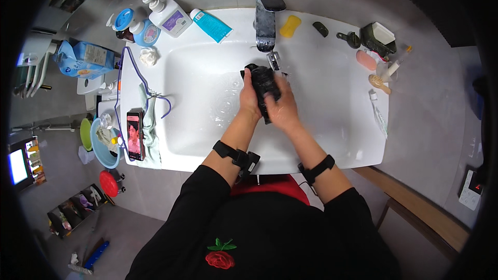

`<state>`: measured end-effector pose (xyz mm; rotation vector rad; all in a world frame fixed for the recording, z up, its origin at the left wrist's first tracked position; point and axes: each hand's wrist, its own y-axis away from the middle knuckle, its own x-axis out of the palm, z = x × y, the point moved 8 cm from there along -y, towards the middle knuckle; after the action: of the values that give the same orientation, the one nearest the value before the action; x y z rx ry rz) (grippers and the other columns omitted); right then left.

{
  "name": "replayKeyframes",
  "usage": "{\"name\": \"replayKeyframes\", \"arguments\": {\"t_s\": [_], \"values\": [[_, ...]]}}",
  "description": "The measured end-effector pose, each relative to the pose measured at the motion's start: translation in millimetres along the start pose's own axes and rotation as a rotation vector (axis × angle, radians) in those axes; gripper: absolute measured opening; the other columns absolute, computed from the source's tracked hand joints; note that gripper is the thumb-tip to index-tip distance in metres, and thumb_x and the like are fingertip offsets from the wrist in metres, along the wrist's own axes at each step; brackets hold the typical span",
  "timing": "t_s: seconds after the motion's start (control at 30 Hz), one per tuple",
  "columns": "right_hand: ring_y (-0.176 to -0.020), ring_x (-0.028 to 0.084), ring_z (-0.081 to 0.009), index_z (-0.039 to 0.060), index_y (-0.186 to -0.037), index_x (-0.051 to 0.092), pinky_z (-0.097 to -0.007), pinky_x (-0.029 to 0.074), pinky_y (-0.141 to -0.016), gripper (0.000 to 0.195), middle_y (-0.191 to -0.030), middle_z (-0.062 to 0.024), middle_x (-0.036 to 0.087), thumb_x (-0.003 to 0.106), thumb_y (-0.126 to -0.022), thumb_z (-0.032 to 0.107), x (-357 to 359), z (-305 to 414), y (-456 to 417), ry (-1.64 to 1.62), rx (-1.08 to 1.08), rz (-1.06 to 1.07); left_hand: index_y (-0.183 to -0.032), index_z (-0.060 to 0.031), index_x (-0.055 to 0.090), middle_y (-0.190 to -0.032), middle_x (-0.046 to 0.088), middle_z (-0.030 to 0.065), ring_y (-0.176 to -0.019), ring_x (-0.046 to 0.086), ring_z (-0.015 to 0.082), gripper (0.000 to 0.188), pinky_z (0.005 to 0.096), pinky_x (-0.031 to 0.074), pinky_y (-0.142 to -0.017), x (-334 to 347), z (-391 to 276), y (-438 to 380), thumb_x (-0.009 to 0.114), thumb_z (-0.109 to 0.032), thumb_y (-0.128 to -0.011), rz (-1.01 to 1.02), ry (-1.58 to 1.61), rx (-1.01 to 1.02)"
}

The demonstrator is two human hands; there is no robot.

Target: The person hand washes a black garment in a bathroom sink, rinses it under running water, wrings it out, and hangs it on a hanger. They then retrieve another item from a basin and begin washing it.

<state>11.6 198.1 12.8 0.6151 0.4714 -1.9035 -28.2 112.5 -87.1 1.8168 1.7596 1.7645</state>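
Observation:
A wet black item (264, 81), probably cloth, lies in my left hand (250, 97) just below the faucet (266, 19) of the white sink (186, 124). The left thumb rests along its left edge. My right hand (284, 109) lies against the item's right side, its fingers blurred; whether they grip or only rub is unclear. Water runs from a clear faucet attachment (274, 61) close by the right fingertips. Rippling water shows on the basin floor to the left of my hands.
Along the back rim stand a pump bottle (171, 17), a turquoise tube (212, 26) and a yellow sponge (290, 26). On the left rim are a purple hanger (134, 68), a phone (135, 136) and a pale cloth (149, 136). A hairbrush (379, 83) and a pink soap bar (366, 60) lie at right.

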Motion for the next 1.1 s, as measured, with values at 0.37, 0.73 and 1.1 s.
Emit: {"name": "replayKeyframes", "arguments": {"t_s": [0.37,0.73,1.1], "values": [[-0.097,0.060,-0.0273,0.0029,-0.122,0.056,-0.0363,0.047,-0.087,0.048,-0.109,-0.0154,0.063,0.057,-0.088,0.036,38.6,-80.4,-15.3,-0.709,0.837,0.115,-0.116,-0.0067,0.061,-0.106,0.067,0.0081,-0.093,0.066,0.0234,0.050,0.0364,0.053,-0.085,13.2,1.5,15.6,0.046,-0.050,-0.096,0.079,0.009,-0.008],[-0.094,0.062,-0.0296,0.0022,-0.109,0.059,-0.0406,0.050,-0.084,0.043,-0.099,-0.0121,0.065,0.058,-0.090,0.041,25.1,-97.3,-29.8,-0.778,0.771,0.050,-0.122,-0.0045,0.055,-0.111,0.063,0.0091,-0.097,0.062,0.0203,0.054,0.0339,0.051,-0.085,27.0,13.9,32.1,0.050,-0.051,-0.095,0.056,-0.190,-0.036],[-0.115,0.052,-0.0389,0.0087,-0.116,0.056,-0.0455,0.043,-0.095,0.046,-0.124,-0.0195,0.053,0.067,-0.081,0.037,-6.4,31.4,19.4,0.061,-0.365,0.042,-0.101,-0.0098,0.060,-0.102,0.061,0.0101,-0.098,0.058,0.0313,0.060,0.0430,0.046,-0.092,30.1,19.4,28.9,0.046,-0.067,-0.087,0.433,0.241,-0.330]]}}
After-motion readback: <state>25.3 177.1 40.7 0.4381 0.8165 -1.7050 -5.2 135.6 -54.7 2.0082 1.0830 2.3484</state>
